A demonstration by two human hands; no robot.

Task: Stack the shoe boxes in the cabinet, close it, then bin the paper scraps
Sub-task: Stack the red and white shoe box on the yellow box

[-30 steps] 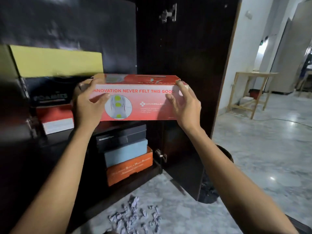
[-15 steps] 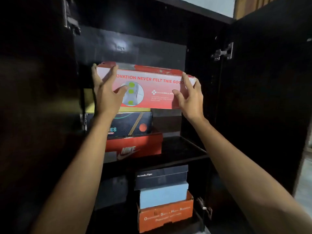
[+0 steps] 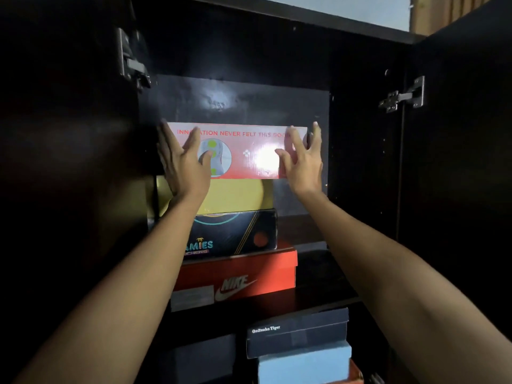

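A red box (image 3: pixel 243 153) reads "INN…ATION NEVER FELT THIS GO…", partly hidden by fingers. Lower in the stack, a dark box (image 3: pixel 238 234) shows "…AMIES" above "…CHERS". An orange box (image 3: pixel 249 273) carries "NIKE" and the swoosh. A navy box (image 3: pixel 299 331) reads "Onitsuka Tiger".

Domestic storage setting: a dark wooden cabinet (image 3: pixel 365 162) with open doors on concealed metal hinges (image 3: pixel 404 95), its shelves stacked with branded shoe boxes (image 3: pixel 238 275). At 1 o'clock, above the cabinet top, a pale painted wall (image 3: pixel 346 9) and a wooden panel (image 3: pixel 432 9) indicate a room interior.
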